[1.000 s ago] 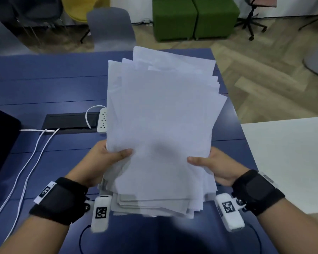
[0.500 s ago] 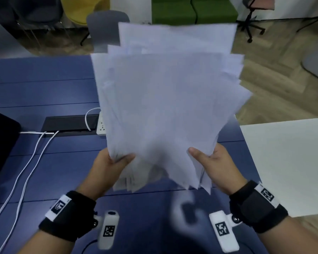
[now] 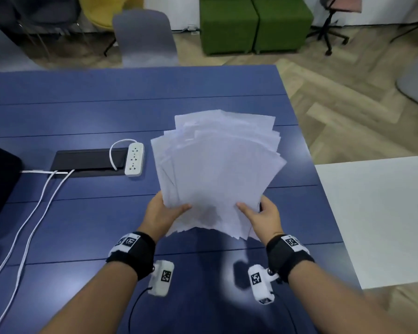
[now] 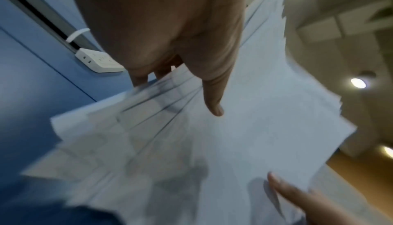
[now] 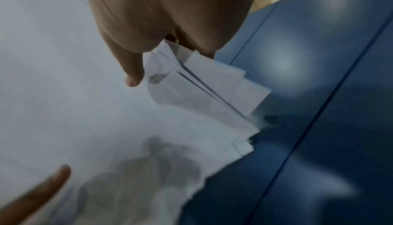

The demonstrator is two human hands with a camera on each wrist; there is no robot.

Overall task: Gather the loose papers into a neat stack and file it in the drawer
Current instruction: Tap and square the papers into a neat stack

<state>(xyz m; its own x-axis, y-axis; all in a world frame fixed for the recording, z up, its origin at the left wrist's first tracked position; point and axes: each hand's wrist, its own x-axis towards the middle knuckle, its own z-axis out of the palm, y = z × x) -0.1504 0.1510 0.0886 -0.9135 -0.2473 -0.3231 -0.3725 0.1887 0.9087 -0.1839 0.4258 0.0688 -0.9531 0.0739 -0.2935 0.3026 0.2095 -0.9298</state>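
Change: the papers [image 3: 217, 174] have come down — half a second ago the sheaf stood raised high, hiding the far chair; now it tilts low over the blue table [image 3: 82, 112], near edges dropped toward the tabletop.
Meaning: this reads as the tapping beat of squaring up, the bundle brought down so the bottom edges can knock level. Whether those edges actually touch the table I cannot tell — they are blurred.
Stack: not neat yet. The top corners fan out in a ragged staircase and the lower corners splay apart in both wrist views. More jogging looks needed before any filing.
Left hand: the left hand [image 3: 161, 214] grasps the sheaf at its lower left, thumb pressed on the front sheet, fingers behind.
Right hand: the right hand [image 3: 263, 214] grasps the lower right the same way — thumb on top, a wad of corners pinched under it in the right wrist view.
Papers, where: in the air between both hands, above the right part of the table, no loose sheet left lying anywhere in view.
Count, papers: one bundle; the sheets overlap too much to number, though clearly many.
Count, hands: two, both on the bundle.
Count, other: one white power strip [image 3: 135, 159] beside one dark cable tray [image 3: 87, 160], two white cables [image 3: 38, 203], one white table [image 3: 377, 213] to the right.
Drawer: not in view in any picture.
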